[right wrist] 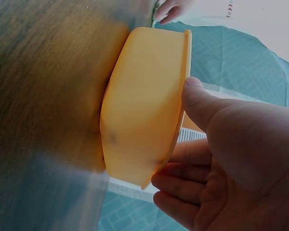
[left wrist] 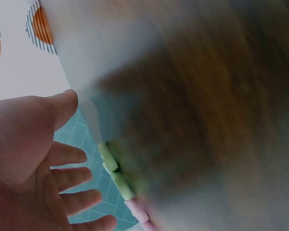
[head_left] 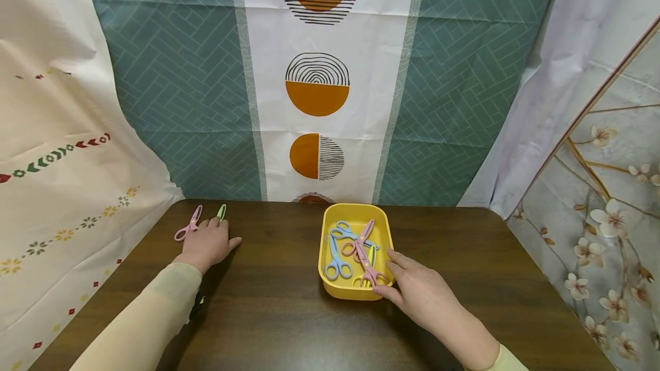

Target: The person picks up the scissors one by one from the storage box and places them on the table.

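At the table's far left, my left hand [head_left: 205,243] reaches over green scissors [head_left: 222,212], whose handles it hides. Its fingers look extended in the left wrist view, with the thumb apart and nothing held. Pink scissors [head_left: 192,224] lie just left of that hand. My right hand [head_left: 424,292] holds the near right corner of a yellow box [head_left: 350,292], thumb on the near rim and fingers along the right side. Inside the box lie blue scissors [head_left: 335,256], pink scissors [head_left: 364,256] and yellow scissors [head_left: 372,253], partly overlapping.
The dark wooden table [head_left: 268,314] extends between and around both hands. A patterned curtain [head_left: 201,102] hangs at its back edge. Light cloth [head_left: 57,199] borders the left side, and a floral cloth [head_left: 603,256] borders the right.
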`<action>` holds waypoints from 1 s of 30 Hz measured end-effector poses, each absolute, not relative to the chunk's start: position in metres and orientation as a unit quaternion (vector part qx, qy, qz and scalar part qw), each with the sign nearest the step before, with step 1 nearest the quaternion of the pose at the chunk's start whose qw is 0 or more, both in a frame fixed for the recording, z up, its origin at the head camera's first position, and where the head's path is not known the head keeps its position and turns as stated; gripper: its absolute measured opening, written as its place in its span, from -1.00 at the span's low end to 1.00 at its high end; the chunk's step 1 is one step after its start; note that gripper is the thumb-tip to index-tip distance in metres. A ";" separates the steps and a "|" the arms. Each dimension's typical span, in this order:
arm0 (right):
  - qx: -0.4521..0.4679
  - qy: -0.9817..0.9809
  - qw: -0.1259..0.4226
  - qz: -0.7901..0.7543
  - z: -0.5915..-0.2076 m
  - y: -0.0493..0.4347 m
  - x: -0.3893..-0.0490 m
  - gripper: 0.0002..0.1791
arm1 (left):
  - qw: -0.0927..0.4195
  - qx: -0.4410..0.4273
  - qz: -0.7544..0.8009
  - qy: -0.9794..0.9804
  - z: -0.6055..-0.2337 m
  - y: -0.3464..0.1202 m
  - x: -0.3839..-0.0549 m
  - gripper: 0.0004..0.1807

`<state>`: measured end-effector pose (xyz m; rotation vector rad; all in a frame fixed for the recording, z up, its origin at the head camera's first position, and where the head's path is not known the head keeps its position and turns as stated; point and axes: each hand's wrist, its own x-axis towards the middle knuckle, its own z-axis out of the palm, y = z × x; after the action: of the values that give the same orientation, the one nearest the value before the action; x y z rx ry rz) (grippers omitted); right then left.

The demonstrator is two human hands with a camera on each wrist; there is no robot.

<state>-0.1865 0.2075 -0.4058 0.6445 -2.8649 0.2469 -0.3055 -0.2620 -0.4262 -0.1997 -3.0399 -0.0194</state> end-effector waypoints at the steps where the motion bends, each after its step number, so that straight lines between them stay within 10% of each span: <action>1: 0.217 -0.968 0.098 0.083 -0.406 0.208 -0.186 -0.19 | 0.052 -0.069 -0.006 -0.996 -0.426 -0.261 -0.305 -0.34; 30: 0.210 -0.970 0.086 0.084 -0.405 0.207 -0.187 -0.18 | 0.120 -0.149 -0.016 -0.981 -0.400 -0.175 -0.281 -0.22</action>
<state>-0.1867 0.2074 -0.4055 0.6267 -2.8910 0.2492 -0.2808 -0.1751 -0.4004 -0.4340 -2.8682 -0.0472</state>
